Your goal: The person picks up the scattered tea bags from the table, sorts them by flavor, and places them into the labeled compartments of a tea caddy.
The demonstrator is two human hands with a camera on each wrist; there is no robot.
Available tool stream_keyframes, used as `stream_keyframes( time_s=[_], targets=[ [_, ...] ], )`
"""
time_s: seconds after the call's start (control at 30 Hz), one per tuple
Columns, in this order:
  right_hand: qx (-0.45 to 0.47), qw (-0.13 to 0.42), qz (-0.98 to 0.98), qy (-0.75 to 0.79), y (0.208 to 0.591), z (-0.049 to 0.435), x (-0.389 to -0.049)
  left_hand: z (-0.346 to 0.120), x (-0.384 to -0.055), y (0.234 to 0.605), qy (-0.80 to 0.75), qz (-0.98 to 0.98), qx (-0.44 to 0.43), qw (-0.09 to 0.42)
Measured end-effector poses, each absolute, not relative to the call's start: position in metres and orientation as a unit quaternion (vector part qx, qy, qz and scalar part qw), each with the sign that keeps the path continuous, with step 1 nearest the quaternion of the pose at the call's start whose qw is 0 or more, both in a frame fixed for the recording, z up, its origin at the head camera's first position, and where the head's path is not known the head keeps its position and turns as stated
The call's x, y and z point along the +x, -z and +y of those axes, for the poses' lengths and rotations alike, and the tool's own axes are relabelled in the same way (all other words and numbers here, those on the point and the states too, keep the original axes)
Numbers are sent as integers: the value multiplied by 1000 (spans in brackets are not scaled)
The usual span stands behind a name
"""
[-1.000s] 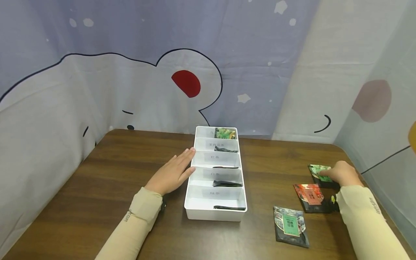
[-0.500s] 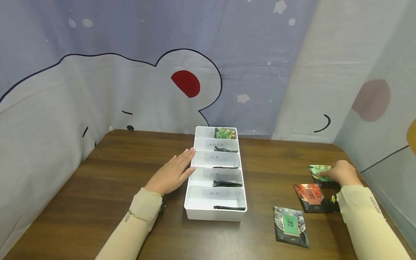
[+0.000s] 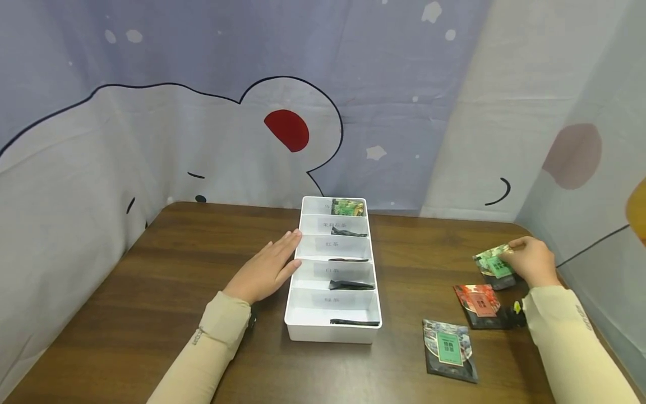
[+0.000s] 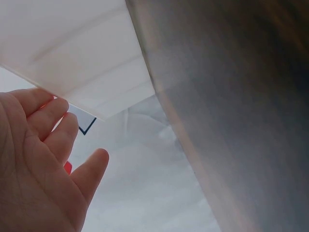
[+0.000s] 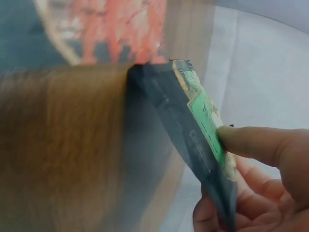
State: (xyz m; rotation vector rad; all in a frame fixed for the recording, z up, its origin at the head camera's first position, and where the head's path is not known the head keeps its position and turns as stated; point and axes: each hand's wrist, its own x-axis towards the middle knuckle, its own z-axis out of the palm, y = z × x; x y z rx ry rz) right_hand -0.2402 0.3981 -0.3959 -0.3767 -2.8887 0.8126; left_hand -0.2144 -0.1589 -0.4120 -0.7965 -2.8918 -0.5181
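At the right of the table my right hand point(image 3: 533, 262) pinches a green and black tea packet point(image 3: 494, 266) by its edge. In the right wrist view the thumb presses the green label while the fingers curl behind, and the packet point(image 5: 203, 130) stands tilted off the wood. My left hand point(image 3: 267, 266) lies with straight fingers along the left rim of a white divided box point(image 3: 330, 334). The left wrist view shows those fingertips right at the box's rim. Small packets stand in the box's compartments, a green one point(image 3: 348, 207) in the farthest.
A red and black packet point(image 3: 479, 306) lies just in front of the right hand. Nearer the front lies a packet with a green label point(image 3: 449, 350). The wooden table point(image 3: 151, 314) reaches back to a printed curtain point(image 3: 393, 101).
My right hand has raised the green packet, which now tilts up off the table toward the left. The left hand stays at the box, and the other packets lie as before.
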Motion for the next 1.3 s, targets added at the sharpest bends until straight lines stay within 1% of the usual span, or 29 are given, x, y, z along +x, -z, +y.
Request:
stream_keyframes(
  time_s=[0.13,0.23,0.47,0.6,0.83,1.03,1.3],
  targets=[
    [-111,93,-951,-272,393,392,-244,-160,-214,411,172,-949,-260,48],
    [-113,109,-948,-277,391,388,-246,-160,-214,410,173,-947,-264,50],
    [-115,122,-940,-297,385,378,-248,-160,-214,410,176,-945,-272,51],
    [-113,112,-934,-318,382,371,-248,-159,-214,411,175,-945,-272,51],
    [-123,72,-910,-390,379,358,-248,-158,-213,410,178,-944,-272,50],
    [-85,43,-893,-441,375,343,-251,-158,-213,410,177,-945,-270,52],
    [-42,43,-865,-499,373,322,-261,-159,-212,410,180,-945,-269,52]
  ],
)
